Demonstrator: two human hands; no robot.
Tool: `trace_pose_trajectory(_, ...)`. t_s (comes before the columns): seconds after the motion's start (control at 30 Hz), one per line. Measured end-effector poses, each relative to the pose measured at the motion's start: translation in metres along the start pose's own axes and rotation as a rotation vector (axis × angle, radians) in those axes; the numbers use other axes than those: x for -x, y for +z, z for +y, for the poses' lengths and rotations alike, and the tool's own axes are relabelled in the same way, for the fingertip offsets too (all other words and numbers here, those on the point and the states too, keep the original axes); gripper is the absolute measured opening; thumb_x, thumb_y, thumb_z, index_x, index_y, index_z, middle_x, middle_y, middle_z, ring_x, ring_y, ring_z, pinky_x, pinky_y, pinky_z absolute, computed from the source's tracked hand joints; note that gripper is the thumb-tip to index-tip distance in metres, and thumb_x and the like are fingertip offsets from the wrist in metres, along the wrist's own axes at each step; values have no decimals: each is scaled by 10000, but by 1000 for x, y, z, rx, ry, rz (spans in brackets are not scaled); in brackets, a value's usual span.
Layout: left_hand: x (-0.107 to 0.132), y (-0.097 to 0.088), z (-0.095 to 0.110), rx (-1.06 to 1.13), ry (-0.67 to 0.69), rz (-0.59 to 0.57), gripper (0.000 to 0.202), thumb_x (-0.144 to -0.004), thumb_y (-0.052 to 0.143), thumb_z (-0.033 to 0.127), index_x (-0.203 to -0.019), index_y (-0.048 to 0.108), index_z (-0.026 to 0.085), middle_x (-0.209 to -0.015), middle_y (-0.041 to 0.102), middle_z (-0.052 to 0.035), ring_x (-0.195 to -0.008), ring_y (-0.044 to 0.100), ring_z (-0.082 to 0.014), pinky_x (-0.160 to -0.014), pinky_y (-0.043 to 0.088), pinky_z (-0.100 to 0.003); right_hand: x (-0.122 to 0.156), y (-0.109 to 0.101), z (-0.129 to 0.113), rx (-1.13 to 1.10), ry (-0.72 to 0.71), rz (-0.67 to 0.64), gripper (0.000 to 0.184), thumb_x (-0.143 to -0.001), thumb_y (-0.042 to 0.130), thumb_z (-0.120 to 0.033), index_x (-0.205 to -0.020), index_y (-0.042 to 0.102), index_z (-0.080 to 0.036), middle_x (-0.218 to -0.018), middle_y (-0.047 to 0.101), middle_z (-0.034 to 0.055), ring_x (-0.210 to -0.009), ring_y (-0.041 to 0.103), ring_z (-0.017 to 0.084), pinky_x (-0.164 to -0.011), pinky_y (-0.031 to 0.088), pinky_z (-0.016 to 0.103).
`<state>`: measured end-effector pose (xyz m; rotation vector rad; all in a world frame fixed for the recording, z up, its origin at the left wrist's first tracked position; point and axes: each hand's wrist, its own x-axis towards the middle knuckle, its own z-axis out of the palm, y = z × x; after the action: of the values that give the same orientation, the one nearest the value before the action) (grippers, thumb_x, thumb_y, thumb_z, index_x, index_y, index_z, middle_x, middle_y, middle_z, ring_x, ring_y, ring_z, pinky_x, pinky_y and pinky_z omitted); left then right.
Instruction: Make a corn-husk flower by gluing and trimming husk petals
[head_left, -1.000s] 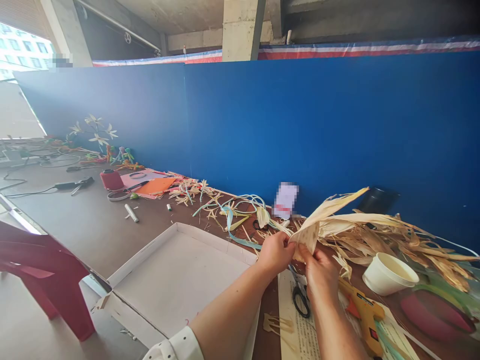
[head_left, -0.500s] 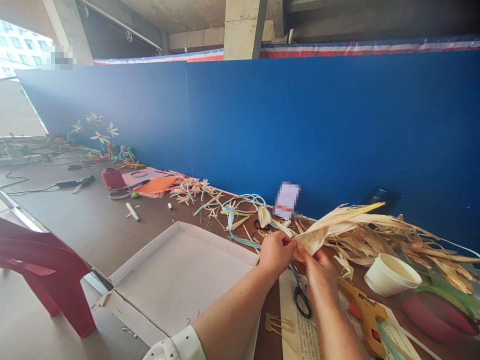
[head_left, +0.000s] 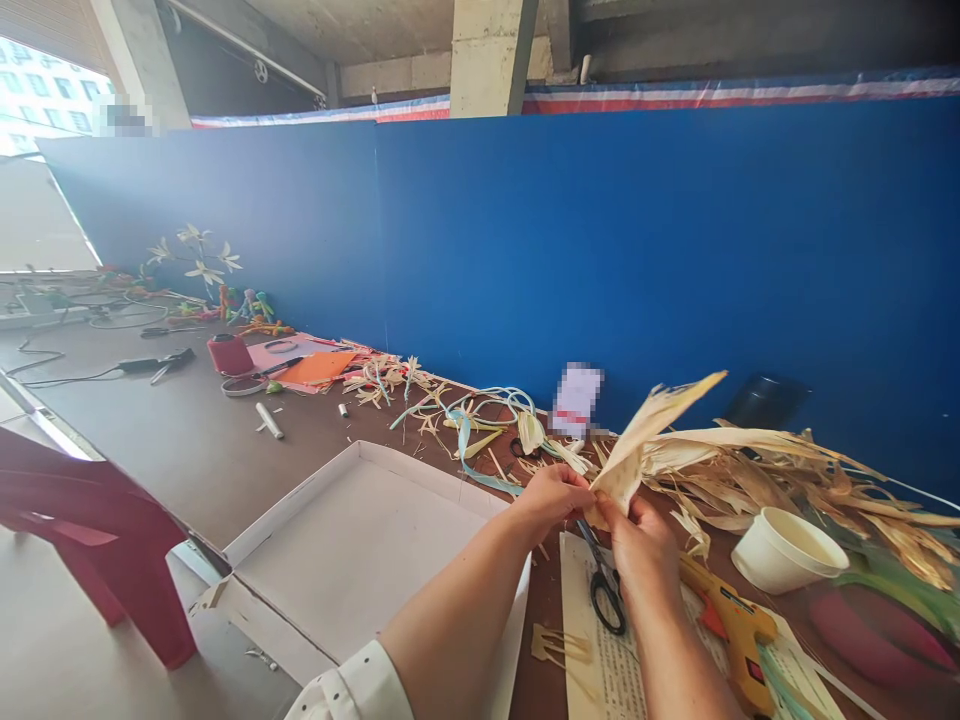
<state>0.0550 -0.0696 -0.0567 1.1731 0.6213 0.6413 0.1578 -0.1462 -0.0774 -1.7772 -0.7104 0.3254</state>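
Observation:
Between my two hands is a dried corn husk (head_left: pixel 628 462), pale cream, its tip pointing up and to the right. My left hand (head_left: pixel 553 497) pinches the husk's lower left edge, fingers closed. My right hand (head_left: pixel 643 535) grips the lower part from the right, thumb on the front. Just below my hands lie black-handled scissors (head_left: pixel 606 598) on a printed sheet (head_left: pixel 581 570), their blades partly hidden. A yellow glue gun (head_left: pixel 731 625) lies right of my right forearm. Behind the hands spreads a pile of dried husks (head_left: pixel 787 470).
A cream paper tub (head_left: pixel 787 550) stands at the right, near a blurred pink round thing (head_left: pixel 877 630). Left of my arm sits a shallow white box (head_left: pixel 360 560). Husk flowers (head_left: pixel 382 380) and blue-green strips line the blue partition (head_left: pixel 600 240). A red chair (head_left: pixel 112 550) stands lower left.
The husk in my hands has turned more upright, its tip swinging up and left away from the pile. Both hands keep their hold in nearly the same place.

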Motion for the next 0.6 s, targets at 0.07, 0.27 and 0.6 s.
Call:
trace_pose_trajectory(0.07,-1,-3,-1,-19,-9,-28,158,-600,598,52,-634,482,153,-517,469,64,-446,420,-37,-471,338,-159,1,-1,-1,43,3,-6,511,-678,649,-519,-989,712,-118,-650,690,56,-619,615,242,-587,431,311)
trace_pose_trajectory(0.27,-1,-1,-2,-99,17,-17,177,-611,609,99,-657,453,171,-521,483,59,-463,464,-64,-478,358,-176,3,-1,0,78,-46,5,512,-675,612,-557,-967,701,-147,-716,704,69,-645,617,253,-595,423,317)
trace_pose_trajectory(0.6,4,5,2,-469,349,205,168,-627,601,145,-790,589,181,-772,611,15,-698,532,-111,-641,409,-220,11,-4,-23,299,-116,70,383,-635,506,-542,-740,653,-204,-667,666,104,-631,577,271,-577,390,339)
